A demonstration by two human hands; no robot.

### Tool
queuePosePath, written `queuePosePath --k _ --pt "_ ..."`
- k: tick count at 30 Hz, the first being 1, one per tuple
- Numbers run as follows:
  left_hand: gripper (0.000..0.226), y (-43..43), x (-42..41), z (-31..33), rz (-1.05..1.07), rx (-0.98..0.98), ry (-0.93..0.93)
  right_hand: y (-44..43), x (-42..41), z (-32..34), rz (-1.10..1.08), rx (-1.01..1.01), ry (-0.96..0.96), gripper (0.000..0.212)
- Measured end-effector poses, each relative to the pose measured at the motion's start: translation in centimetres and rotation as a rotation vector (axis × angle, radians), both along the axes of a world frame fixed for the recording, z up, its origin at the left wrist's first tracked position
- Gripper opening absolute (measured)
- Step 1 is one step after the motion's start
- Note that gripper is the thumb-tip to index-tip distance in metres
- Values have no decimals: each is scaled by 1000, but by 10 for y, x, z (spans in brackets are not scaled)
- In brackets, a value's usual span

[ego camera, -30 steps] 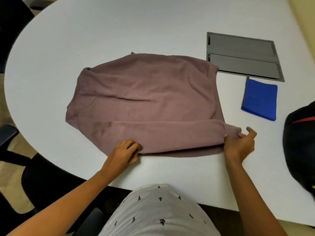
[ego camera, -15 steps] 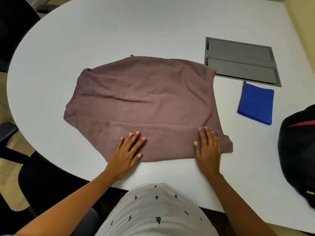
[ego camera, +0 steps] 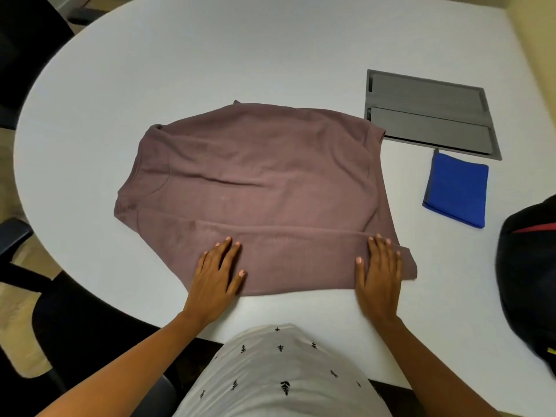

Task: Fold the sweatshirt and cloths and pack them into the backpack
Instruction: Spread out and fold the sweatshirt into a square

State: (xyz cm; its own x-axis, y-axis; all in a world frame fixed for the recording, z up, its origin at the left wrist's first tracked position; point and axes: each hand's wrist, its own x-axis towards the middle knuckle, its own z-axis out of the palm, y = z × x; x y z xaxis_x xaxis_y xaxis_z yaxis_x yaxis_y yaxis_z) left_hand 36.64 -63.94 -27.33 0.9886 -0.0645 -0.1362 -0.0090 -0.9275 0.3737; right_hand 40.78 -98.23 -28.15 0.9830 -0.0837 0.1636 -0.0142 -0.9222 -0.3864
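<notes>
Both hands, left hand (ego camera: 221, 267) and right hand (ego camera: 379, 266), press flat with straight fingers on the folded near edge of a sweatshirt (ego camera: 255, 182) on the table (ego camera: 210, 55). Right of it lie a folded cloth (ego camera: 457, 194) and the backpack (ego camera: 529, 266). Further folding likely follows.

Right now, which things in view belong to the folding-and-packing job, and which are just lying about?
Job: mauve fabric sweatshirt, under the flat left hand and right hand; folded blue cloth; black backpack with red trim.
Lying about: grey rectangular two-flap panel; black chair at far left.
</notes>
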Motion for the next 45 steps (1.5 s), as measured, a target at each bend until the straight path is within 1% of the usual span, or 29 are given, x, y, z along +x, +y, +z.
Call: queuePosePath --k 3,7,9,12,13,16,17,21,23,27,29,31,32,35,37,39,42,45 --pt "64 -6 25 9 -30 -42 -48 5 30 1 85 74 54 56" --pt "62 -17 63 15 -97 -32 -74 -10 57 -7 146 20 135 63" --pt "62 -22 78 18 -93 -41 -92 -19 67 -6 46 37 130 66" --pt "66 -30 98 18 -92 -50 -85 -24 85 -3 -265 149 125 66" --pt "66 -33 105 16 -94 -46 -83 -24 88 -3 -289 138 127 65" --pt "68 -41 125 9 -105 -25 -59 -26 83 -9 -218 -24 147 64" --pt "68 -44 132 6 -115 -19 -50 -26 79 -11 -231 -57 161 64" --pt "64 -56 160 2 -151 -6 -62 -14 79 -9 -383 -109 199 66" --pt "62 -62 175 0 -175 5 -69 -8 91 -6 -313 -83 182 65" --pt "66 -73 202 -5 -193 -4 -36 -10 119 -6 -56 28 202 69" --pt "68 -73 213 -11 -163 -21 6 -23 124 -8 17 -8 240 72" --pt "68 -69 222 -18 -146 -23 20 -42 124 -11 34 -98 265 74" --pt "67 -66 224 -22 -156 -2 7 -50 123 -11 3 -125 275 75" --pt "61 -60 222 -31 -198 85 -55 -55 124 -12 -137 -149 299 79" --pt "60 -60 222 -34 -195 113 -78 -45 129 -9 -169 -152 262 77" --pt "60 -61 222 -33 -199 117 -92 -31 142 -3 -117 -105 208 73" --pt "60 -60 222 -35 -211 115 -94 -10 173 -3 64 -34 182 68" --pt "60 -60 221 -36 -206 109 -93 -11 206 -11 135 -111 207 69"
